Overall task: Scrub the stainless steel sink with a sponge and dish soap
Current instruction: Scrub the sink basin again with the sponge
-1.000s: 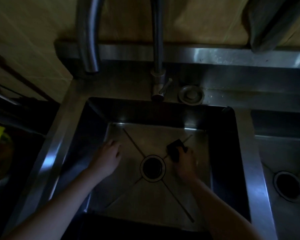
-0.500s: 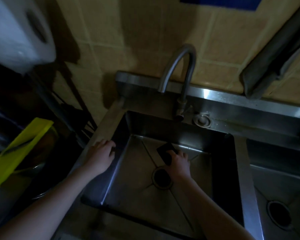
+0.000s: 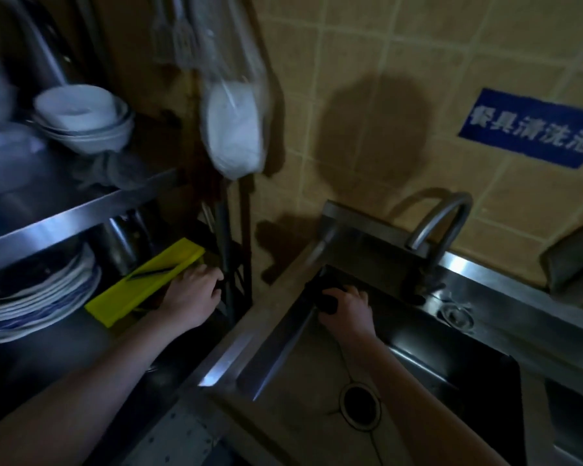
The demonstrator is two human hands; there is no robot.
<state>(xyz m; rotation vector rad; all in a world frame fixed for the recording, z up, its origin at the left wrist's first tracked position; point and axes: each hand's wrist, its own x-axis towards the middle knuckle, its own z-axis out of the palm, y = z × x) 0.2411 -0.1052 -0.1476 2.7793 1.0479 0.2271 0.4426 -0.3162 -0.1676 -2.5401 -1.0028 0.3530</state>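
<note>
The right hand [image 3: 345, 307] grips the dark sponge [image 3: 323, 297], now moved from mid-basin into the far left corner of the stainless steel sink [image 3: 229, 354]. The left hand [image 3: 192, 297] has left the rim and is beside the yellow rectangular board [image 3: 142, 287]; its grip cannot be told.

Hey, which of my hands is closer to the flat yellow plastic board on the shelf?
Left. The left hand is right beside the flat yellow plastic board; the right hand is away in the stainless steel sink, gripping a dark sponge.
</note>
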